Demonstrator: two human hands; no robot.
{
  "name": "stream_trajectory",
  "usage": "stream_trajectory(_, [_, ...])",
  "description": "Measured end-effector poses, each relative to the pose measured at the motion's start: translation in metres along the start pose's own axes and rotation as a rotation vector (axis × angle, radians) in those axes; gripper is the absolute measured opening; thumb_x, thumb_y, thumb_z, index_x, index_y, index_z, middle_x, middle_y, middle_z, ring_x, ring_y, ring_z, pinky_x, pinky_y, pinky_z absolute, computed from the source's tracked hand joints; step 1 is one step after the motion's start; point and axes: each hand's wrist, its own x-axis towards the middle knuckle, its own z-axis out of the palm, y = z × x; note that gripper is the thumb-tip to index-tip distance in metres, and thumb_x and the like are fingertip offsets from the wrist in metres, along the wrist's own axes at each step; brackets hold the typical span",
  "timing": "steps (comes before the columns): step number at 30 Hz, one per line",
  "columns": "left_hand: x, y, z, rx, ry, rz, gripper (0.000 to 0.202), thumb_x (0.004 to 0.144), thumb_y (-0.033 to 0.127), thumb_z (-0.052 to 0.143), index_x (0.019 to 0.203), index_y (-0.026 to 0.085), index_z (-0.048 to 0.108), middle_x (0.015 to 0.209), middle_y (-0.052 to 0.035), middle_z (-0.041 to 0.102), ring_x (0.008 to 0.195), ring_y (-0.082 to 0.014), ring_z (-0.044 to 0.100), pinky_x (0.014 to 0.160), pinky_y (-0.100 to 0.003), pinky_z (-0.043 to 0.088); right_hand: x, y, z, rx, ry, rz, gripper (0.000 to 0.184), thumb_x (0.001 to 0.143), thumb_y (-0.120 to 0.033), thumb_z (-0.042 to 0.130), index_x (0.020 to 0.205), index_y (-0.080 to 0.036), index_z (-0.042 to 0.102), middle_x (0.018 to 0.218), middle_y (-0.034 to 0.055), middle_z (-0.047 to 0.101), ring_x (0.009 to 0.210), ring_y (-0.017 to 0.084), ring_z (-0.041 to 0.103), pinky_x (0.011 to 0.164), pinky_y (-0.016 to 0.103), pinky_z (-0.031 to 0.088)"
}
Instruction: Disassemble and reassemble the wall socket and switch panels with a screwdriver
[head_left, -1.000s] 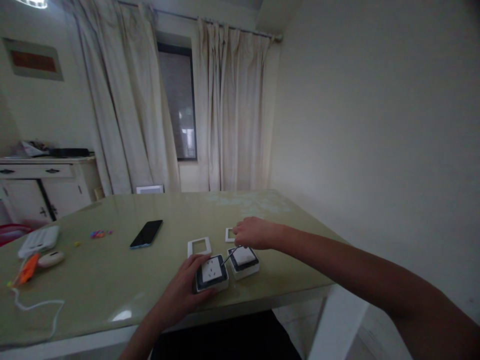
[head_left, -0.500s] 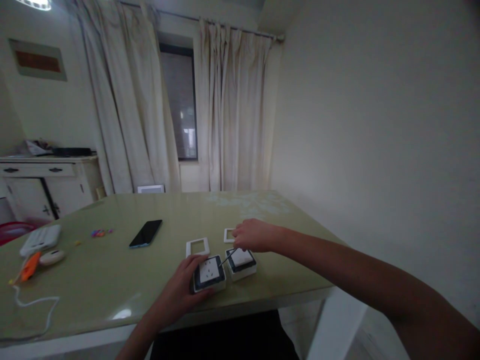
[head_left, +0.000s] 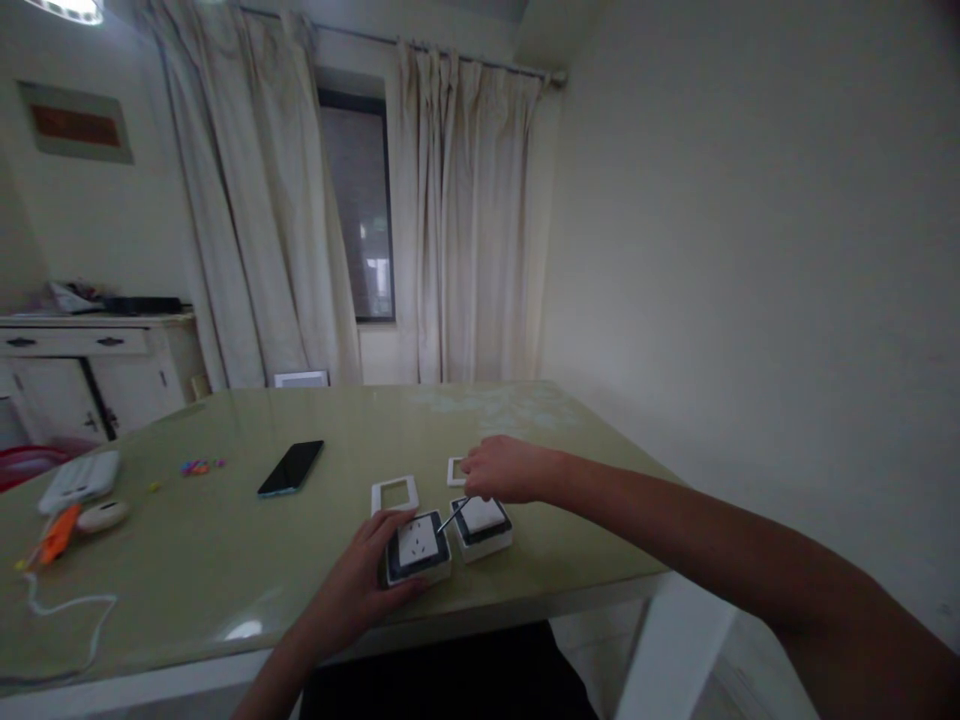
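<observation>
Two white wall-socket boxes with dark rims sit near the table's front edge. My left hand curls around the left socket box and holds it steady. My right hand is closed on a thin screwdriver whose tip slants down to the left box's right edge. The right box, a switch, stands just under my right hand. Two white cover frames lie behind them: the left frame in full view and the right frame partly hidden by my right hand.
A black phone lies further back on the green table. At the left end are a white remote-like device, an orange tool, a white cable and small coloured bits. A white cabinet stands behind.
My right hand and the screwdriver have shifted slightly left toward the left box. The left hand stays on its box.
</observation>
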Motion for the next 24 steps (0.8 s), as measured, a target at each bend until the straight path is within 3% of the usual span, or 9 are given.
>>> stream_trajectory(16, [0.0006,0.0006,-0.0014,0.008,-0.032,-0.008,0.068,0.09,0.042,0.082,0.152,0.028,0.059,0.152,-0.0144,0.064,0.139,-0.0394,0.062,0.12,-0.057,0.051,-0.0034,-0.0002,0.0034,0.009,0.005,0.012,0.009,0.098,-0.019,0.076,0.104,-0.021,0.083,0.106,0.0077,0.081,0.098,0.025,0.077,0.066,0.029,0.048])
stream_trajectory(24, [-0.0005,-0.0014,-0.0002,0.001,-0.003,-0.006,0.069,0.087,0.038,0.083,0.151,0.029,0.06,0.152,-0.0137,0.065,0.141,-0.0396,0.062,0.121,-0.058,0.05,-0.0046,-0.0006,0.0021,-0.039,0.065,-0.004,0.012,0.101,-0.013,0.071,0.099,-0.02,0.08,0.104,0.0073,0.079,0.096,0.023,0.074,0.069,0.031,0.045])
